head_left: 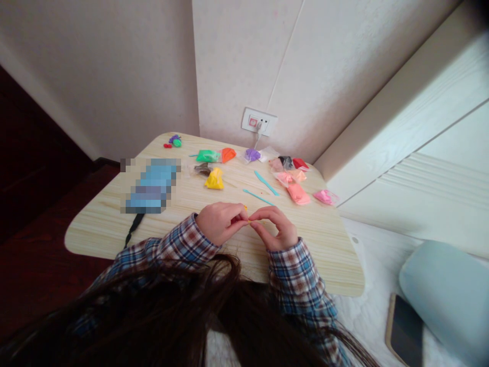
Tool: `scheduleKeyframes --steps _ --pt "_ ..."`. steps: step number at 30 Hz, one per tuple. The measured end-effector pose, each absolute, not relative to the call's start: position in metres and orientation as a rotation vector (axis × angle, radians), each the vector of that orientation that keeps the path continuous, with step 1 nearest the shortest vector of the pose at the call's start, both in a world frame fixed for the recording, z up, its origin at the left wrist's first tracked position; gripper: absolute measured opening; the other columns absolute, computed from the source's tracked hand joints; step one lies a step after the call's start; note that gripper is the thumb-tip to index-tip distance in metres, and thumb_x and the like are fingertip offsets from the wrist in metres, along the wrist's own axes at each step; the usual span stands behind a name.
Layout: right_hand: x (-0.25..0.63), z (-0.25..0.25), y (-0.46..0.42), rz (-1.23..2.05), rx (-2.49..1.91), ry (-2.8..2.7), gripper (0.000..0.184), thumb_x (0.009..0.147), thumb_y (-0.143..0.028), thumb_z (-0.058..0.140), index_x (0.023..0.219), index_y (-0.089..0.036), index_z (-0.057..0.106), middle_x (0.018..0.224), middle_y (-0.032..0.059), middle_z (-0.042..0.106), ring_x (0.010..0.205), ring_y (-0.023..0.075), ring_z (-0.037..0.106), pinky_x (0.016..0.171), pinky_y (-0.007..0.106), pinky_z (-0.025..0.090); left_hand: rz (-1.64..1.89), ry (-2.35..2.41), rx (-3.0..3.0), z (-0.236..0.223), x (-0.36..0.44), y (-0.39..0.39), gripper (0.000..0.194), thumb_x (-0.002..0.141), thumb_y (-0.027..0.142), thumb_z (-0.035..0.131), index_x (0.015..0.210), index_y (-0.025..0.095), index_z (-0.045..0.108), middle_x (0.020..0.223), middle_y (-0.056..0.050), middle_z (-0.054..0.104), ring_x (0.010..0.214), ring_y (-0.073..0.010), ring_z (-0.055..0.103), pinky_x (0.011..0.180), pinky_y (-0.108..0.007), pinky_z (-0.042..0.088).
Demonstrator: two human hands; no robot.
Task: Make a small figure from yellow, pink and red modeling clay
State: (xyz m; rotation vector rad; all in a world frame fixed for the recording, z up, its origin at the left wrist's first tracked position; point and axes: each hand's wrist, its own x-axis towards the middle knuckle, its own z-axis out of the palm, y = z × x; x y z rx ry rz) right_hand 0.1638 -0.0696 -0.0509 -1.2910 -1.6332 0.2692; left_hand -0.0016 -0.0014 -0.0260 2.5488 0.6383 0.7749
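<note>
Above the near part of the table, my left hand (222,222) and my right hand (275,227) meet at the fingertips. Both are closed in a pinch on a tiny yellow piece of clay (249,221), mostly covered by the fingers. A small orange-yellow bit (245,207) shows just beyond the left fingertips. Close past the hands lies a thin blue modelling tool (258,197), with a wider blue clay knife (266,183) behind it. The bag of yellow clay (214,179) sits farther off to the left.
Bags of green clay (208,156), orange clay (228,155), purple clay (252,155) and coral clay (298,193) lie on the wooden table (321,255). Small shaped clay pieces (175,141) are at the far left corner. A pixelated blue object (155,184) lies left; a phone (405,329) lies right, off the table.
</note>
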Motion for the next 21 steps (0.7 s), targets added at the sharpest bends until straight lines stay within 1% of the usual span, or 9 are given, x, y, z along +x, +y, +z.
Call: scheduleKeyframes --steps 8,21 --pt "0.1634 -0.0492 -0.0698 0.274 -1.32 -1.635 0.006 0.077 -0.026 0.06 0.075 -0.022 0.063 0.076 0.0046 0.063 0.074 0.0182 0.059 0.072 0.037 0.051 0.774 0.638 2.555 -0.0263 -0.002 -0.0021 0.013 0.083 0.025 0.051 0.078 0.016 0.059 0.072 -0.002 0.067 0.066 -0.0133 0.062 0.064 -0.022 0.046" --pt "0.1612 -0.0508 -0.0682 0.22 -1.303 -1.662 0.006 0.079 -0.023 0.056 0.073 -0.021 0.057 0.074 0.0036 0.061 0.072 0.0171 0.057 0.07 0.035 0.049 0.804 0.63 2.568 -0.0263 -0.0023 -0.0019 0.01 0.082 0.022 0.054 0.077 0.016 0.06 0.071 -0.001 0.067 0.063 -0.0121 0.06 0.06 -0.021 0.043"
